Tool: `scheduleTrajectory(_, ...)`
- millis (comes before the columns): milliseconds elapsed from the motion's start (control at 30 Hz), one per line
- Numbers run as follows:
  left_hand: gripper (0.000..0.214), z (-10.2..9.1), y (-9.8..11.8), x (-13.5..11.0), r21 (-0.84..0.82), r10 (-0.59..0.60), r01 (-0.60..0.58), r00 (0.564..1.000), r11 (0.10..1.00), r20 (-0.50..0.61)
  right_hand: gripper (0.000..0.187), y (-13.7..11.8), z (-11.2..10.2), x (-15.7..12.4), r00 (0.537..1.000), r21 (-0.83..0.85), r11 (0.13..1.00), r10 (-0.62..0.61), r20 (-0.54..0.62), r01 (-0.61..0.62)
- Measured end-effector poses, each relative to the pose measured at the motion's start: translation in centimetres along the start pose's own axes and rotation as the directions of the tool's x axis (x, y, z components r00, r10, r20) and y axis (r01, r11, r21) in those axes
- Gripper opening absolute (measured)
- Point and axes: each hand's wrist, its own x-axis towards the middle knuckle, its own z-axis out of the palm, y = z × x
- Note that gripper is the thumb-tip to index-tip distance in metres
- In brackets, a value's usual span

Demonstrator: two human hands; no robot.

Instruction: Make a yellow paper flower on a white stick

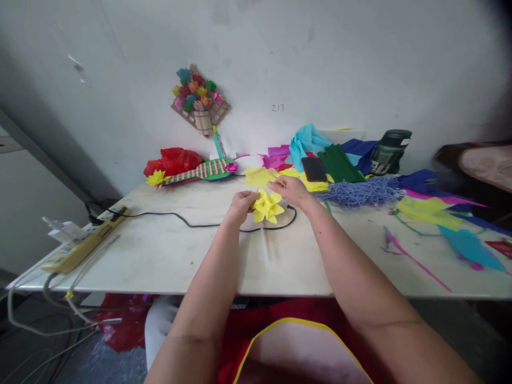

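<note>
A yellow paper flower (268, 207) with pointed petals is held up over the middle of the table, facing me. My left hand (242, 205) pinches it at its left edge. Below the petals a whitish translucent stick (264, 246) points down toward the near side; whether it is joined to the flower is hidden. My right hand (291, 190) is just above and right of the flower, its fingers drawn together. Anything between those fingertips is too small to make out. Behind both hands, a black cable (188, 224) lies across the tabletop.
A power strip (86, 242) lies at the left. At the back are a paper-covered lute-shaped craft (212, 169), a glue tube (218, 143), a phone (314, 169), crepe paper (340, 162), purple shredded strips (360, 192) and a dark bottle (390, 152). Paper scraps (430, 212) lie right.
</note>
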Motion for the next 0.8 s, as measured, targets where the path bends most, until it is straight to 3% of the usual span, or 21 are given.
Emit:
scheduleTrajectory(200,0.028,-0.2,0.5,-0.3,0.021,0.012,-0.011,0.997,1.000,-0.079,0.034,0.1,-0.9,0.0,0.998,0.199,0.980,-0.010,0.059,-0.002)
scheduleTrajectory(333,0.025,-0.2,0.7,-0.5,0.064,0.019,-0.013,0.996,0.998,-0.088,0.027,0.1,-0.7,0.1,0.994,0.106,0.992,-0.075,0.081,0.067)
scheduleTrajectory(467,0.025,-0.2,0.6,-0.4,0.079,0.023,-0.017,0.996,0.997,-0.082,0.032,0.5,-0.4,0.0,0.987,0.080,0.991,-0.117,0.108,0.109)
scheduleTrajectory(800,0.023,-0.4,0.1,-0.1,0.188,0.091,-0.083,0.995,0.979,-0.031,0.034,1.2,-0.2,0.0,0.983,0.181,0.983,-0.019,0.185,-0.015)
